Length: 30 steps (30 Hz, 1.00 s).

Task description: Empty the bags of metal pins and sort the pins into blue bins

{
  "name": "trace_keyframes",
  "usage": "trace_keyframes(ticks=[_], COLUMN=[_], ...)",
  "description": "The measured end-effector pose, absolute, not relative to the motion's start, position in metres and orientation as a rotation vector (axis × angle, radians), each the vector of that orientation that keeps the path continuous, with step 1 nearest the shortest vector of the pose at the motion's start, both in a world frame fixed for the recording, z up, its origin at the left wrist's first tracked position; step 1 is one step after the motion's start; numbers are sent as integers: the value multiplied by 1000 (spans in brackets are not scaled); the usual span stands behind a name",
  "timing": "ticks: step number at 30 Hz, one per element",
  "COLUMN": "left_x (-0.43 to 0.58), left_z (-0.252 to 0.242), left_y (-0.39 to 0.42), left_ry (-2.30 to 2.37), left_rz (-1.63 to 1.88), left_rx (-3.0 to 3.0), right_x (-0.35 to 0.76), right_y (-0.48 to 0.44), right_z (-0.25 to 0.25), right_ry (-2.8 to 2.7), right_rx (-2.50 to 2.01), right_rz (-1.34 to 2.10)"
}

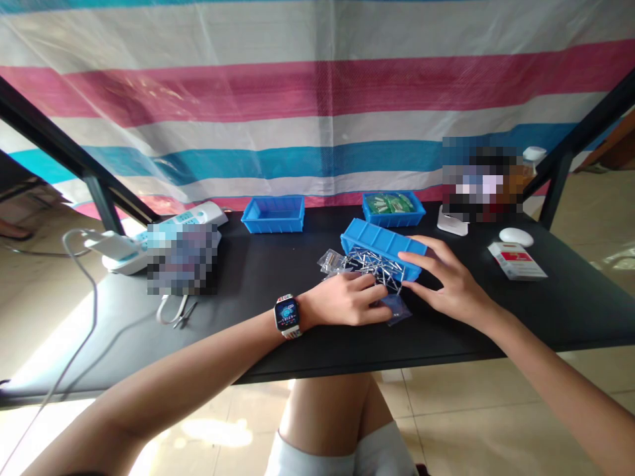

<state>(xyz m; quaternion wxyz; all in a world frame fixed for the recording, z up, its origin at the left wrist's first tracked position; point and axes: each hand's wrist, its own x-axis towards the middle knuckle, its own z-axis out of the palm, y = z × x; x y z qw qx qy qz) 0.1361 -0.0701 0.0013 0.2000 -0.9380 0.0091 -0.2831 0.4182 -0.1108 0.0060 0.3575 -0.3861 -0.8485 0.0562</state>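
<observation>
Black table [278, 291] bears an empty blue bin [273, 214], a tipped bin [381, 243], loose pins [370, 264], perhaps a mouse [516, 236].

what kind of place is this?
Probably an improvised small-parts sorting bench: a black table with blue bins, the right hand on a tilted bin over loose metal pins, and a striped tarp hung behind.

Backdrop: striped sheet [317, 99] in pink, white and teal, hanging behind the black worktop [278, 277].
Back row: empty blue bin [273, 215]; second blue bin [393, 207] holding green packets.
Right: white mouse [516, 236], with a red-and-white box [516, 260] just beside it.
Left: white handset [198, 215], partly blurred.
</observation>
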Motion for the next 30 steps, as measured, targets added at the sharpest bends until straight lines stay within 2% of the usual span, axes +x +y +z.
trace_keyframes(ticks=[7, 16, 19, 24, 30], left_x=[135, 137, 136, 137, 136], left_z=[-4, -6, -5, -2, 3], left_y=[-68, -68, -68, -68, -70], left_ry=[-49, -214, -274, -348, -438], left_rz=[-734, -649, -636, -683, -745], left_rx=[-2645, -2810, -2879, -2945, -3038], right_x=[424, 440, 438, 422, 386], right_y=[-110, -105, -100, -70, 7], right_z=[8, 8, 8, 15, 64], right_ry=[-2229, -2260, -2111, -1709, -1392], right_rx=[-996, -956, -985, -1054, -1239], right_rz=[94, -259, -269, 236, 820])
